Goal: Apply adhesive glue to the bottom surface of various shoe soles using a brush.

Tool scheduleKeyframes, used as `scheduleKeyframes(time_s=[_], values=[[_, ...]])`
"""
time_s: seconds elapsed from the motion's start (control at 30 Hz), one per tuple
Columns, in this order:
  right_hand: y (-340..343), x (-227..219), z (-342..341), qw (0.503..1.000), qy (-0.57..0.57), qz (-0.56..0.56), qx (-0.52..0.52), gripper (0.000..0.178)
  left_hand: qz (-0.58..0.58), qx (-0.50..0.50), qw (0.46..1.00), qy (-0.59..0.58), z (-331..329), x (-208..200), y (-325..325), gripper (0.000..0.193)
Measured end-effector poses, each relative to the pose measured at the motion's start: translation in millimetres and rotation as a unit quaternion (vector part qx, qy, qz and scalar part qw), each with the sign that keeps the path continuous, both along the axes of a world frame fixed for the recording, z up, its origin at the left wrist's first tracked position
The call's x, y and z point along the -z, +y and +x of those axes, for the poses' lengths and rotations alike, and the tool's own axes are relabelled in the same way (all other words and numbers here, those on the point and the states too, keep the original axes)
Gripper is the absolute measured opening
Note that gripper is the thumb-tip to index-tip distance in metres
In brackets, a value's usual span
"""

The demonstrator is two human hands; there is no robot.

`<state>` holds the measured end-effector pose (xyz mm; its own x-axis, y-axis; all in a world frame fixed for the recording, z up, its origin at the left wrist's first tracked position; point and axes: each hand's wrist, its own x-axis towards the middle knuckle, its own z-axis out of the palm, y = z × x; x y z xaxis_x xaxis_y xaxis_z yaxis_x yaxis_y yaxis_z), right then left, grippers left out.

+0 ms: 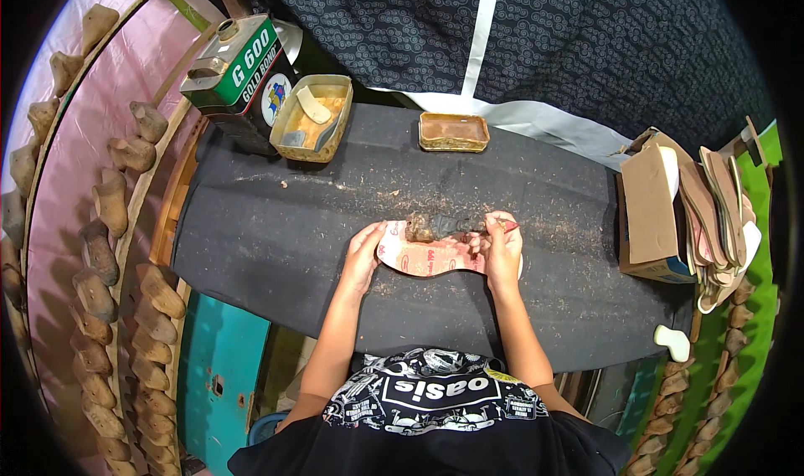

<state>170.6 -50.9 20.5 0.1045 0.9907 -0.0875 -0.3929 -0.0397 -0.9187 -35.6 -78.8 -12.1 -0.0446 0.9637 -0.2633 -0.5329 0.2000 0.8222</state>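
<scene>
A pale insole with red print lies level over the table between my two hands. My left hand is closed on its left end, thumb on top. My right hand grips the dark, wrapped handle of a brush-like tool with a red tip, while its lower fingers are at the insole's right part. The tool's brown, crusted head rests on or just above the insole's upper left area; contact cannot be made out. Part of the insole is hidden under the tool and the right hand.
A dark cloth-covered table carries brown crumbs. Toward the back stand a metal can, a yellowish cut-open container and a small tin. At right, a cardboard box holds stacked insoles. Racks of shoe lasts flank both sides.
</scene>
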Motion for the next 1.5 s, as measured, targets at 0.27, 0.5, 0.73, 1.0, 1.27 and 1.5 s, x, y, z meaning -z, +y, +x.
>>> scheduleKeyframes(time_s=[0.27,0.5,0.73,1.0,1.27,1.5], values=[[2,5,2,0.999,-0.016,0.040,-0.001,0.013,-0.004,0.004,1.000,0.001,0,1,0,0.023],[1,3,39,0.996,-0.058,0.039,0.052,0.013,-0.003,0.003,1.000,-0.002,0,0,0,0.022],[-2,-6,32,0.997,-0.029,0.029,0.071,0.014,-0.003,0.003,1.000,0.003,-1,-3,0,0.022],[2,4,-2,0.999,-0.024,0.022,-0.017,0.013,0.013,0.009,1.000,0.003,3,-4,0,0.024],[1,11,40,0.995,-0.052,0.019,0.083,0.015,0.006,0.009,1.000,0.002,1,-7,1,0.024],[-3,-1,25,0.998,-0.022,0.013,0.054,0.015,0.018,0.007,1.000,-0.002,-1,-1,1,0.024]])
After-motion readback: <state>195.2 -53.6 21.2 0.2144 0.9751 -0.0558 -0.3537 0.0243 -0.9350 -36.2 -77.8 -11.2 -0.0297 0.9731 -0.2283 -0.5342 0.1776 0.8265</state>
